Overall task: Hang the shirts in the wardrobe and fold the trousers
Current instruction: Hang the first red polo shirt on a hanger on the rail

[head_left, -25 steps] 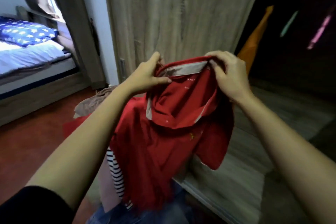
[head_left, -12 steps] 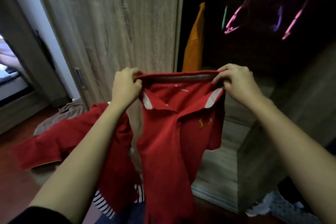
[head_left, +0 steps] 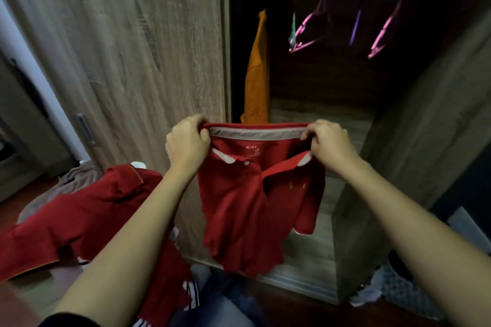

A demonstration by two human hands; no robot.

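Red polo shirt (head_left: 252, 202) below both hands' grip.

— What's the room like?
— A wood-grain sliding door (head_left: 127, 56) fills the left, a white wall (head_left: 24, 42) beside it.
— And the floor?
— Reddish-brown floor (head_left: 16, 210); the light is dim.

red polo shirt (head_left: 239, 202) with a grey-white collar band – orange shirt (head_left: 257, 74) hanging, pink hangers (head_left: 308, 32), wood-grain wardrobe door (head_left: 127, 48)
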